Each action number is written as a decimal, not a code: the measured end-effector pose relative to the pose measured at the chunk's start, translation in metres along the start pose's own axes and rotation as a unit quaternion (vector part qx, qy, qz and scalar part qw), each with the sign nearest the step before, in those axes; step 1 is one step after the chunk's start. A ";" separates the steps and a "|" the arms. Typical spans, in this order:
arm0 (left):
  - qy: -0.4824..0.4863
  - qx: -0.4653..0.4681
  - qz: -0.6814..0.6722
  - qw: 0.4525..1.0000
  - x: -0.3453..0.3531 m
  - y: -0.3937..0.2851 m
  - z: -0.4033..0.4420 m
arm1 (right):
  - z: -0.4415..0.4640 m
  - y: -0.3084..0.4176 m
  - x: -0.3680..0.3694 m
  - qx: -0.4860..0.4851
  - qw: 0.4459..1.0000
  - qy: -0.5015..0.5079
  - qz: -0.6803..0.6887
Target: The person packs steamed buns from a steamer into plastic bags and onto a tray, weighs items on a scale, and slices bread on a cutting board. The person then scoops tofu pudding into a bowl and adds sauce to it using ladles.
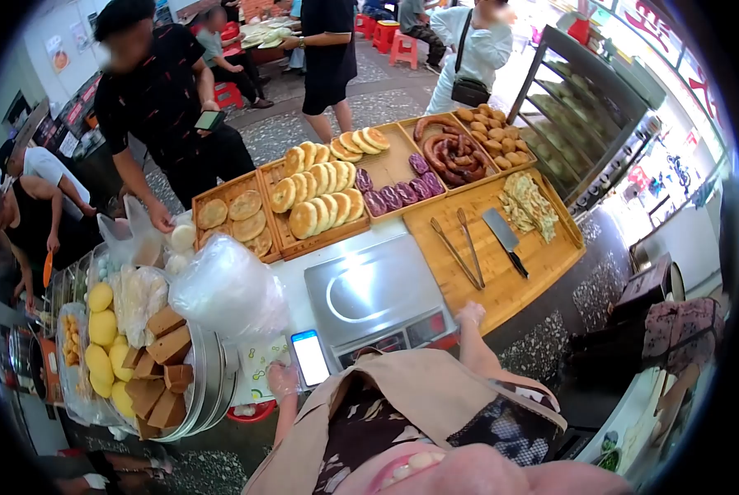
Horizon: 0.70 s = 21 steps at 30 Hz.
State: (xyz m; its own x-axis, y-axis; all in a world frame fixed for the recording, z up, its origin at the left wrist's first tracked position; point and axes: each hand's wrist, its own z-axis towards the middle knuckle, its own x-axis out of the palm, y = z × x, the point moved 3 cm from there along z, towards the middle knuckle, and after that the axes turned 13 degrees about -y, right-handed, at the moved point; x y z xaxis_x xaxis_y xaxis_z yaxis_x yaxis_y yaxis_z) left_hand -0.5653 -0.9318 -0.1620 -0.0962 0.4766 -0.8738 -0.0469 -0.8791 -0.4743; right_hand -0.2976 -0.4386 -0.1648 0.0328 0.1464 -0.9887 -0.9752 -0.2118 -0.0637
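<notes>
My left hand [283, 380] rests beside a lit phone [309, 357] on a green-patterned sheet [258, 363]; its fingers are too small to make out. My right hand [471, 314] lies at the near edge of a wooden board [501, 289], by the right corner of a metal scale [374, 289]. On the board are metal tongs [458, 254], a cleaver [501, 231] and a heap of shredded food [529, 203]. Neither hand touches the tongs or cleaver.
Trays hold flat breads [324, 194], purple pieces [392, 195], sausages [454, 155] and brown rolls [493, 132]. A clear plastic bag [231, 289] stands left, beside a steamer [213, 396] of yellow buns and brown cake. A person [167, 91] reaches across at far left.
</notes>
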 end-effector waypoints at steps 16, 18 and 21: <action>0.111 -0.105 0.091 0.984 0.010 -0.008 0.025 | 0.010 0.024 -0.012 -0.023 0.995 0.093 -0.040; 0.101 -0.154 0.079 0.980 0.011 -0.003 0.025 | 0.014 0.019 0.007 -0.019 0.998 0.047 -0.044; 0.114 -0.149 0.076 0.979 0.008 -0.005 0.024 | 0.017 0.027 0.012 -0.020 1.000 -0.012 -0.017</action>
State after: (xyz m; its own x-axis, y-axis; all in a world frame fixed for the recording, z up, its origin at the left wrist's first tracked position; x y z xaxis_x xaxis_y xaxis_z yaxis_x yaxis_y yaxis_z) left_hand -0.5901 -0.9238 -0.1638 0.1461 0.3586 -0.9220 0.2464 -0.9158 -0.3172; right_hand -0.3269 -0.4265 -0.1763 0.0601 0.1763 -0.9825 -0.9640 -0.2452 -0.1029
